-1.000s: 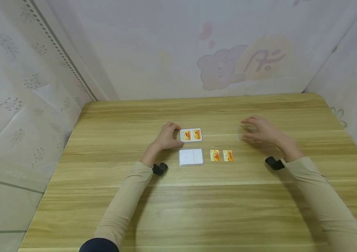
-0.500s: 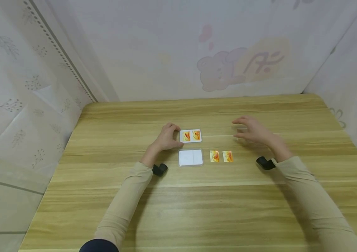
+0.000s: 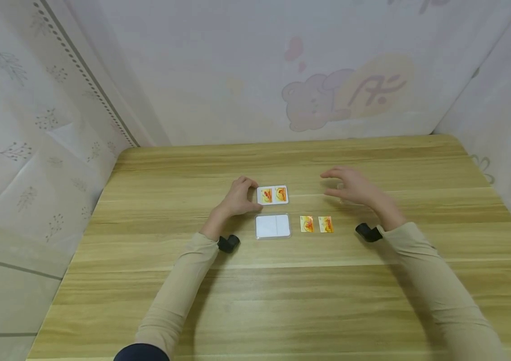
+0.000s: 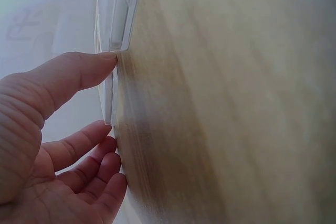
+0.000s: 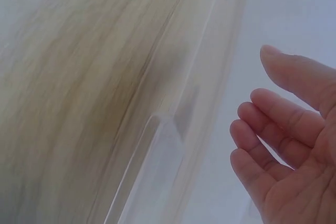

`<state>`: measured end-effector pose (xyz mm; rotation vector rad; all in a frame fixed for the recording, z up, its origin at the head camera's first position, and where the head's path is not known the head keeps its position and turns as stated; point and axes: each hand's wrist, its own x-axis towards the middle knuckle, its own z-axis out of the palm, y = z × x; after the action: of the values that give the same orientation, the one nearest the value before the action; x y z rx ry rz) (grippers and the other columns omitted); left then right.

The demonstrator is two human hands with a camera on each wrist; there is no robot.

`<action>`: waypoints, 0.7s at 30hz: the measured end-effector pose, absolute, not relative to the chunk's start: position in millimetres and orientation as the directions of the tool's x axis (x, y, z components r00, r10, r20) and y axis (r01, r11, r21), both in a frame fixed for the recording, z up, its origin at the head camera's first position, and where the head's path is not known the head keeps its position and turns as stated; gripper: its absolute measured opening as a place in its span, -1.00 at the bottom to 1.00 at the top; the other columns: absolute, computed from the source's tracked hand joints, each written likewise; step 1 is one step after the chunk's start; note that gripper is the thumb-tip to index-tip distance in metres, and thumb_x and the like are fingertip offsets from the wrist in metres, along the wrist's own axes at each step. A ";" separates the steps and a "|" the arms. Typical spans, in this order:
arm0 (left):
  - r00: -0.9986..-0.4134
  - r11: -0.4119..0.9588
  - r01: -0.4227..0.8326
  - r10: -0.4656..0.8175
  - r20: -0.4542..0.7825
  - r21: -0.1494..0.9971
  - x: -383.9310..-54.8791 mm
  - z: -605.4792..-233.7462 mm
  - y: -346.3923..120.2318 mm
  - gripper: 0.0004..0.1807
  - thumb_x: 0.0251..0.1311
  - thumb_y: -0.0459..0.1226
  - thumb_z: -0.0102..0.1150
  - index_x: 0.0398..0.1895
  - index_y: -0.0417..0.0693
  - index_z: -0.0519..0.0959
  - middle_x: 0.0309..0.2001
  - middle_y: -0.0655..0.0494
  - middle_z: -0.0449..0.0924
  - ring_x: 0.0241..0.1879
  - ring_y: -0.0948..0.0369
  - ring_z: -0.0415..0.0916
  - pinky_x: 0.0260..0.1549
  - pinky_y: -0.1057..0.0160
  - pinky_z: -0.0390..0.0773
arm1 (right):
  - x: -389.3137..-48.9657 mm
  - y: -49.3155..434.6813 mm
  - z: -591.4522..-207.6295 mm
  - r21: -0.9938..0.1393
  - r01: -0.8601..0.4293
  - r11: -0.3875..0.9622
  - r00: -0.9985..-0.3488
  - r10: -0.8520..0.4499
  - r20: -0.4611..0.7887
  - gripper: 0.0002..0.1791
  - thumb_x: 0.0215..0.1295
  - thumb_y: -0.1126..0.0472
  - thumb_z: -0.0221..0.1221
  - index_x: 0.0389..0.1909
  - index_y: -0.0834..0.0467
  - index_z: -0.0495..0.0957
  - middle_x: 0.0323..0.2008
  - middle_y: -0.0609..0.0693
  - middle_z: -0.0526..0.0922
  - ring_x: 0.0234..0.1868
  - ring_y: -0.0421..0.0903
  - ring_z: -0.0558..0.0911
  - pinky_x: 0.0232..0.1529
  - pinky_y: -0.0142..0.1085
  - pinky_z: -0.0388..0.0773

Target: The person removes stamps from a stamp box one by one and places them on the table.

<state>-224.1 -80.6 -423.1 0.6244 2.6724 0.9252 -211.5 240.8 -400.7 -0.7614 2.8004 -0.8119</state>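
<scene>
My left hand [image 3: 237, 196] rests on the table, thumb and fingers holding the left end of a white stamp holder [image 3: 273, 201] with two orange-and-yellow stamps side by side in it. The left wrist view shows the thumb at one edge of the holder [image 4: 108, 98] and the fingertips at the other. Just in front lies a second holder [image 3: 266, 226], white with a dividing line, in a clear case. Two loose stamps [image 3: 307, 224] lie to its right. My right hand [image 3: 352, 185] hovers with relaxed fingers and nothing in it, past a clear plastic cover [image 5: 152, 177].
The wood-grain table [image 3: 255, 301] reaches back to a pale curtain [image 3: 219, 75] with a printed bear. Another patterned curtain [image 3: 20, 165] hangs along the left side. Black wrist cameras [image 3: 368, 232] stick out beside both hands.
My right hand has moved left, away from the clear cover and toward the stamp holder. The left hand, both holders and the loose stamps have stayed in place.
</scene>
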 end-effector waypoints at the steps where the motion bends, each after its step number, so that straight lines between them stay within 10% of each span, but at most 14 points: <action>1: -0.879 0.707 0.313 0.469 -0.089 0.634 -224.2 -423.2 -80.8 -0.36 -0.08 -0.30 0.38 0.09 -0.41 0.39 0.09 -0.21 0.33 0.18 -0.09 0.18 0.23 0.05 0.18 | -211.8 239.3 -400.8 -0.530 -0.436 0.727 -0.864 -0.503 0.019 -0.52 0.20 0.25 0.23 0.12 0.36 0.44 0.11 0.28 0.46 0.10 0.21 0.44 0.15 0.09 0.29; 21: -0.879 0.713 0.307 0.466 -0.099 0.631 -225.8 -424.1 -81.3 -0.35 -0.07 -0.28 0.38 0.11 -0.39 0.39 0.12 -0.21 0.32 0.20 -0.08 0.17 0.25 0.06 0.16 | -220.7 205.4 -400.7 -0.554 -0.484 0.678 -0.832 -0.553 0.050 -0.54 0.18 0.31 0.23 0.09 0.39 0.46 0.08 0.28 0.49 0.15 0.21 0.41 0.16 0.06 0.30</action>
<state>-225.8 -81.3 -424.1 0.6140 2.6692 0.9170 -220.7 205.4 -400.7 -0.8582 2.7648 -0.8592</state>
